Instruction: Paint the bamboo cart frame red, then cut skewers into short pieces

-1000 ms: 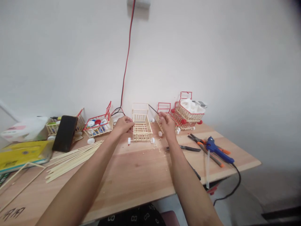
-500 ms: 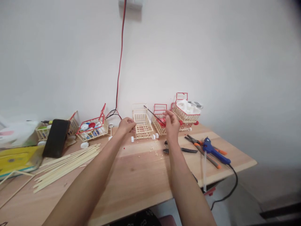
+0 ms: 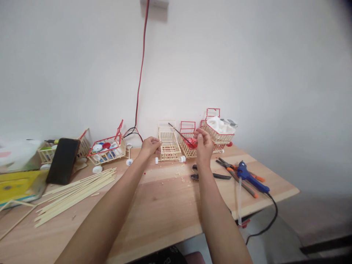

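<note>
My left hand (image 3: 151,146) pinches the left upper edge of a small unpainted shopping cart (image 3: 169,147) made of thin wooden sticks. The cart stands upright on white wheels, its handle frame toward the wall. On its right is a similar cart (image 3: 188,148) with red trim and something red inside. A dark thin stick (image 3: 180,132) leans across that cart, its lower end in the red stuff. In front of the red-trimmed cart hovers my right hand (image 3: 204,146), fingers loosely bent and apart, with nothing visible in it.
Another red-trimmed cart (image 3: 220,134) holds white material. Near the right edge lie pliers (image 3: 242,182), a blue glue gun (image 3: 251,178) and a black cutter (image 3: 220,176). Leftward are wooden sticks (image 3: 78,198), a phone (image 3: 63,161) and a cart of bottle caps (image 3: 106,150).
The unpainted cart has shifted slightly right and turned a little, with my left hand at its edge. My right hand has moved a bit to the right, away from it.
</note>
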Motion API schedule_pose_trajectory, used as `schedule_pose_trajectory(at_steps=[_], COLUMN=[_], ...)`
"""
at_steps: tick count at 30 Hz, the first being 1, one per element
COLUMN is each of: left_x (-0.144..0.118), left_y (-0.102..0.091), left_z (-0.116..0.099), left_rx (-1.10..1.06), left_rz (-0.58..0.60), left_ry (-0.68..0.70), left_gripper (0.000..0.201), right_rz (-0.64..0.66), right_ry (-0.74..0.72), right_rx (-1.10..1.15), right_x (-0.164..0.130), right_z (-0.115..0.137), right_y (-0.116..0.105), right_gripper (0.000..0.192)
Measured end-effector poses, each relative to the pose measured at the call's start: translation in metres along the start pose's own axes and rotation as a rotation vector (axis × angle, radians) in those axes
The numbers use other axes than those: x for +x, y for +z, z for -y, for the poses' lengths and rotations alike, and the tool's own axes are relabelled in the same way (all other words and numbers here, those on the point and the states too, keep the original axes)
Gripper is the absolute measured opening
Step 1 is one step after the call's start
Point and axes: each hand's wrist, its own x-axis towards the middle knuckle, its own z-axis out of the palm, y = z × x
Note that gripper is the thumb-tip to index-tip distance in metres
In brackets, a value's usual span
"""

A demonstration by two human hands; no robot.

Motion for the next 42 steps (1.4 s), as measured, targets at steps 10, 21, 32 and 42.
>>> schedule_pose_trajectory(at_steps=[10,21,32,42], left_x=[-0.004,-0.016,-0.045,-0.045], left_y=[-0.011,-0.025,-0.04,-0.028], left_z=[0.002,0.005,0.039,0.062], left_rx=[0.019,0.024,0.017,0.231], left_rz=[-0.067,-0.093,-0.127,-0.043], left_ry=[-0.003,0.06,0.089,0.306], left_gripper=[0.009,0.01,0.009,0.034], right_rz=[-0.026,-0.003,0.35,0.5], right_ry=[0.036,0.119,0.037,-0.015], right_rx=[-0.029,-0.072,-0.56,-0.804], right_x=[-0.001,-0.002,-0.006,-0.015], right_z=[0.001,-0.002,-0.013,-0.006], right_y=[-0.001,-0.002,-0.001,0.006], right_gripper=[0.034,0.037,0.038,0.032])
